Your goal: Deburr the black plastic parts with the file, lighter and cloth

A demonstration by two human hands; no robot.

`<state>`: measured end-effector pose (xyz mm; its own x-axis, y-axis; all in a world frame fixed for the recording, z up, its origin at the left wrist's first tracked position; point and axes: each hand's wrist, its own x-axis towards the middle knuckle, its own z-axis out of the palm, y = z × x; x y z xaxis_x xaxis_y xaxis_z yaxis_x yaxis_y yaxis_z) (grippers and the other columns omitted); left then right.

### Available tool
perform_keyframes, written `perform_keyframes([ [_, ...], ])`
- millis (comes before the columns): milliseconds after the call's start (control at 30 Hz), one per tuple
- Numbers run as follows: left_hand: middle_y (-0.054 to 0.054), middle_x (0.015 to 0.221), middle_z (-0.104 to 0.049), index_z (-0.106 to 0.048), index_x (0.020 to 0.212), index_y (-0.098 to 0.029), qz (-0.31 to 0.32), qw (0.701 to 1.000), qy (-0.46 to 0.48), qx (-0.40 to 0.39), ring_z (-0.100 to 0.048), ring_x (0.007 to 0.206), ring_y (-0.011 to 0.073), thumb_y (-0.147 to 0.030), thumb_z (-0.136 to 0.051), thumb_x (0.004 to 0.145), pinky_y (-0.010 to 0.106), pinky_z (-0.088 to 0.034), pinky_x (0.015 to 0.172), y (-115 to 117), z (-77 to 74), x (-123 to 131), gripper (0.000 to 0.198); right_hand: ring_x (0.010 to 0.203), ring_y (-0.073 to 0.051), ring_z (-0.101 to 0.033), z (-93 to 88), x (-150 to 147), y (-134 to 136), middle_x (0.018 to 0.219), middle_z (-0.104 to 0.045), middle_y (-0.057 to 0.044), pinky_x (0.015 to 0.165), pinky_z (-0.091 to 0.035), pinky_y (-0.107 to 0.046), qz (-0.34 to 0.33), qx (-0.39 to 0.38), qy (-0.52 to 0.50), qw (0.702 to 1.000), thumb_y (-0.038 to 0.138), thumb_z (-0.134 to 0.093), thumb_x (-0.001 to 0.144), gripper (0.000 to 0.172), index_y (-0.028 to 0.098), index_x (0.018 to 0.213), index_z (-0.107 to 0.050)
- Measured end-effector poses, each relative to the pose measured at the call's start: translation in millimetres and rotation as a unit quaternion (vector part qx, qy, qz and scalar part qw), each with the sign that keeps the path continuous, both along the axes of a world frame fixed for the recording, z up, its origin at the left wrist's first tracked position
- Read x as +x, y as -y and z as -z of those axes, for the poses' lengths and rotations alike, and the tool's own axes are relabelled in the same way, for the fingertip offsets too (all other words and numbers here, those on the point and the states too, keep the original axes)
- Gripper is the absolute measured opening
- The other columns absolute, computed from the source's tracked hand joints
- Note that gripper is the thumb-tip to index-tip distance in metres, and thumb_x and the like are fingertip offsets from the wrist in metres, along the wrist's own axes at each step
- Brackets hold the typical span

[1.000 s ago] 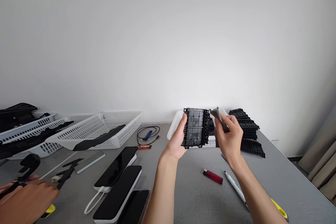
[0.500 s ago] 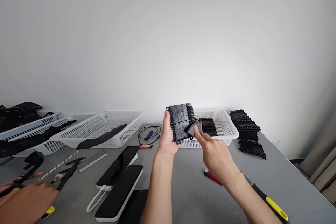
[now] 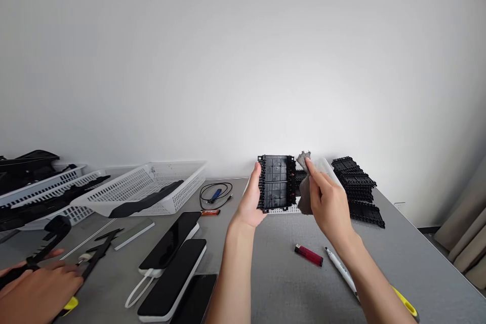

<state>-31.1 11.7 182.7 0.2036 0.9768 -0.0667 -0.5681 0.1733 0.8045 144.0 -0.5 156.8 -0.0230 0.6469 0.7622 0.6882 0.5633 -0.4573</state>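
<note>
My left hand (image 3: 251,201) grips a black ribbed plastic panel (image 3: 276,183) by its left edge and holds it upright above the grey table (image 3: 398,268). My right hand (image 3: 329,202) is closed on a small grey cloth (image 3: 305,182) just right of the panel. Behind both hands stands a white basket (image 3: 326,167), mostly hidden, with more black panels in it.
Stacks of black panels (image 3: 359,187) lie at the far right. A red lighter (image 3: 308,254), a white marker (image 3: 339,268) and a yellow-handled tool (image 3: 405,305) lie near me. Phones and power banks (image 3: 170,268) sit left of centre. White baskets (image 3: 146,190) and another person's hands (image 3: 38,291) are at the left.
My left hand has shifted the panel a little to the right. My right hand has lifted the cloth off the panel's face and now holds it beside the panel's right edge.
</note>
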Motion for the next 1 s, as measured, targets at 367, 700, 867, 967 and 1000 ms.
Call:
perform_keyframes([
  [367,0.011,0.102,-0.079,-0.070,0.122,-0.018,-0.125,0.992,0.027,-0.020,-0.074,0.100,0.0279,-0.070,-0.052,0.088,0.037,-0.059,0.088,-3,-3.7,-3,0.065,0.059,-0.015,-0.053,-4.3,-18,22,0.085,-0.065,-0.007,0.049,-0.019,-0.031,-0.019,-0.119,0.313,0.942,0.000,-0.036,0.087,0.070,0.011,0.157,-0.036],
  [700,0.011,0.112,-0.077,-0.067,0.130,-0.020,-0.084,0.996,0.019,-0.015,-0.073,0.106,0.0276,-0.067,-0.057,0.087,0.038,-0.058,0.094,-7,1.3,-8,0.065,0.052,-0.012,-0.044,-9.4,11,20,0.070,-0.060,-0.002,0.051,-0.028,-0.025,0.050,-0.009,0.033,0.998,0.017,-0.032,0.100,0.050,0.015,0.144,-0.057],
  [867,0.011,0.129,-0.071,-0.063,0.136,-0.024,0.031,0.999,-0.014,0.006,-0.063,0.125,0.0303,-0.066,-0.058,0.087,0.044,-0.048,0.108,-8,13.9,5,0.064,0.055,-0.012,-0.046,-5.9,-1,14,0.075,-0.059,-0.003,0.051,-0.033,-0.024,0.037,0.027,0.066,0.997,0.016,-0.032,0.100,0.051,0.017,0.147,-0.053],
  [967,0.008,0.138,-0.066,-0.063,0.136,-0.029,0.034,0.999,-0.017,0.034,-0.052,0.138,0.0292,-0.057,-0.061,0.089,0.043,-0.041,0.115,-9,23.2,10,0.055,0.056,-0.013,-0.051,-3.1,-11,10,0.086,-0.065,-0.006,0.049,-0.030,-0.026,0.070,-0.041,0.150,0.985,0.010,-0.034,0.097,0.055,0.018,0.149,-0.050],
  [1000,0.007,0.140,-0.064,-0.064,0.135,-0.030,0.018,0.999,-0.020,0.036,-0.049,0.141,0.0288,-0.055,-0.063,0.089,0.043,-0.040,0.116,-10,26.0,11,0.052,0.057,-0.013,-0.053,-2.8,-14,10,0.089,-0.067,-0.007,0.049,-0.030,-0.026,0.086,-0.067,0.170,0.979,0.008,-0.034,0.096,0.057,0.018,0.151,-0.048],
])
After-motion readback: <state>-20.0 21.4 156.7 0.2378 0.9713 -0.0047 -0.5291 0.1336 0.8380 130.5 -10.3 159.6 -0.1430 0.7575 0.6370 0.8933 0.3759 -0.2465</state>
